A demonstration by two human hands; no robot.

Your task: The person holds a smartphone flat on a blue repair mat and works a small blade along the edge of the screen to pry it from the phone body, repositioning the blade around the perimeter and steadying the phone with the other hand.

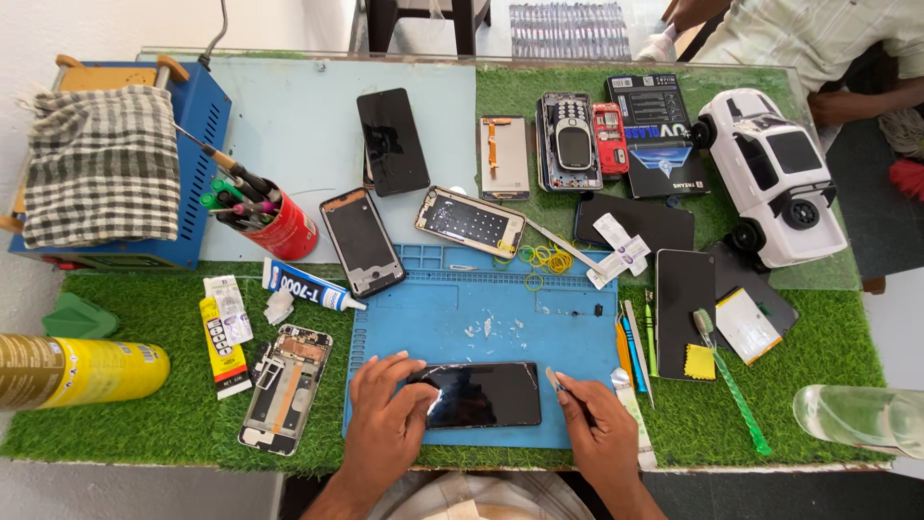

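- Landmark: one blue work mat [452, 289], laid on green turf; all places are given from it.
- One black phone [484, 394] is laid flat at the mat's near edge, screen up.
- Left hand [388, 409]: fingers spread and pressed flat on the phone's left end; nothing is gripped, the phone is only pinned down.
- Right hand [599, 424]: fingers pinched shut on one thin metal blade [555, 380], whose tip is set at the phone's right edge.
- Risk, judged: the glass may be cracked if the blade is levered hard; the blade may slip toward the left hand, which lies in its line; the phone may slide, being held by pressure alone.
- Risk, judged: glass chips [491, 327], scattered mid-mat, may be picked up under the phone and scratch it.
- Left of the mat: one open phone frame [287, 388], one glue tube [310, 288], one yellow can [82, 371].
- Behind the mat: one red tool cup [279, 226], two further black phones [393, 142], one bare frame [470, 221].
- Right of the mat: one white toy car [775, 173]; a few yellow rubber bands [547, 258], count uncertain.
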